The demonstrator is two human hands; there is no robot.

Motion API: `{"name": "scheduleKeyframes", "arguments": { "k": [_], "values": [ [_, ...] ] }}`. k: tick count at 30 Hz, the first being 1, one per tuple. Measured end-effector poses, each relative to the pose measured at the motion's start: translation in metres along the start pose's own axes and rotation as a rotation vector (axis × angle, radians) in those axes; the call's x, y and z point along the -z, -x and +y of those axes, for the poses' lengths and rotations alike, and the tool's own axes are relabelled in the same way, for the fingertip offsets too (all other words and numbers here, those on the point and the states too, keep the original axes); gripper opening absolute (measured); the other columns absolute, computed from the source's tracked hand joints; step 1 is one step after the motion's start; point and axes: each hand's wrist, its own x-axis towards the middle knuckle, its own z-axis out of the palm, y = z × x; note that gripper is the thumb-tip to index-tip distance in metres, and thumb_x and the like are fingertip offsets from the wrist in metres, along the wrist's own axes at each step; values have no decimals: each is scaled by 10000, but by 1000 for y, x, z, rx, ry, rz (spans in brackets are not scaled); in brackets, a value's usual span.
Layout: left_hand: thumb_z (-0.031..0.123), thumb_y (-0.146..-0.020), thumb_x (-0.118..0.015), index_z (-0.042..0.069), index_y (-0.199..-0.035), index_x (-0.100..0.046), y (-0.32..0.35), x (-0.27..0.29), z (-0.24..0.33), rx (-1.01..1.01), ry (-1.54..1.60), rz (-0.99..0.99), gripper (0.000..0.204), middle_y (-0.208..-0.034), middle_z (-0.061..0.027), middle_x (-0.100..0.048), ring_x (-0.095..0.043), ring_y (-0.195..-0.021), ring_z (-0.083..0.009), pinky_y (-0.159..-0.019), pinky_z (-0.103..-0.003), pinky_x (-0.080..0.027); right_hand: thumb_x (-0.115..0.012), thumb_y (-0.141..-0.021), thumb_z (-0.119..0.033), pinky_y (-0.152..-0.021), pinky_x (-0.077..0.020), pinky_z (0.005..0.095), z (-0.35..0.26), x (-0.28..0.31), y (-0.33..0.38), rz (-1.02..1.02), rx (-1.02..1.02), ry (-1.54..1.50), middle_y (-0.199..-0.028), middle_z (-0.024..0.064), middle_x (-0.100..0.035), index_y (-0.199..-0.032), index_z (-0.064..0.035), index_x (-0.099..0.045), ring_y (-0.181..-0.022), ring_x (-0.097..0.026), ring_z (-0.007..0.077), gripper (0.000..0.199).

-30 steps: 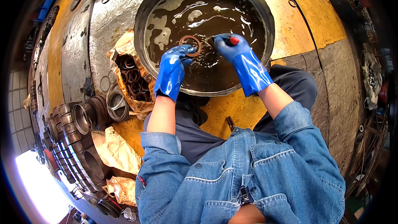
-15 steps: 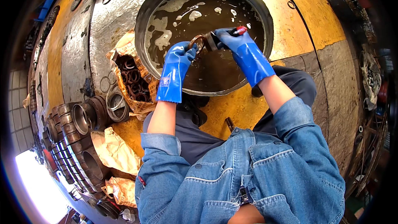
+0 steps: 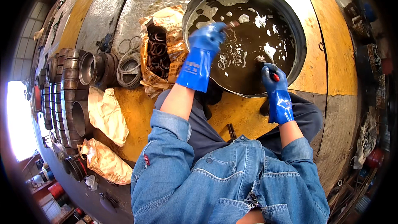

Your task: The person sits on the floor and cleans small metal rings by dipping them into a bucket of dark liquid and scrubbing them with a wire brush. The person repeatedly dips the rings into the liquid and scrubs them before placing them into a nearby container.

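My left hand [image 3: 208,36], in a long blue rubber glove, is over the left side of a dark round tub [image 3: 299,37] of murky brown liquid. Motion smears its fingers; a faint reddish-brown blur lies just beyond them, too unclear to name. My right hand [image 3: 274,79], gloved the same way, is at the tub's near right edge, closed on a brush [image 3: 276,77]. The brush has a red handle end, and its head reaches over the liquid, where foam and ripples show.
Left of the tub stands a torn paper sack [image 3: 176,49] full of brown metal rings [image 3: 157,54]. Beside it lie a coil of thin rings [image 3: 129,69] and stacked metal cylinders [image 3: 74,81]. Crumpled paper bags [image 3: 107,116] are nearer me. A small ring [image 3: 321,46] lies at right.
My hands have moved apart. The left, which held a brown ring against the brush, has swung to the tub's left; the right has lowered with the brush. The view has shifted left.
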Motion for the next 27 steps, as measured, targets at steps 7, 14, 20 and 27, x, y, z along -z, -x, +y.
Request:
{"name": "scheduleKeyframes", "arguments": {
  "k": [7, 14, 20, 27],
  "values": [
    [217, -930, -854, 55, -1421, -707, 5, 78, -12, 431, -383, 502, 537, -1429, -176, -718, -716, -1283, -313, -1110, -402, -559, -757, -1004, -234, -927, -594, 359, -11, 7, 1, -42, 1, 139, -1046, 188, -821, -1152, -10, -801, -988, -802, 268, 273],
    [294, -964, -804, 85, -1352, -738, 8, -13, -61, 124, 419, 335, 446, -1322, -152, -769, -751, -1189, -309, -1054, -424, -594, -760, -990, -205, -889, -602, 387, -12, -2, 1, -40, 94, 138, -1061, 184, -809, -1142, -56, -800, -982, -793, 350, 217],
    [387, -943, -783, 217, -1419, -710, 3, -80, 29, 232, -483, -483, 511, -1368, -102, -756, -716, -1251, -349, -1083, -470, -575, -760, -989, -242, -951, -614, 407, -15, -1, 4, 137, 102, 214, -1101, 182, -813, -1145, -70, -800, -1037, -791, 361, 235],
    [279, -849, -825, 22, -1367, -688, 3, -154, 29, 135, -387, -776, 595, -1343, -271, -721, -679, -1279, -452, -1088, -504, -557, -763, -956, -195, -943, -626, 441, -9, -5, 3, 311, 190, 238, -1096, 182, -813, -1098, -70, -816, -1009, -789, 366, 197]
  ]
}}
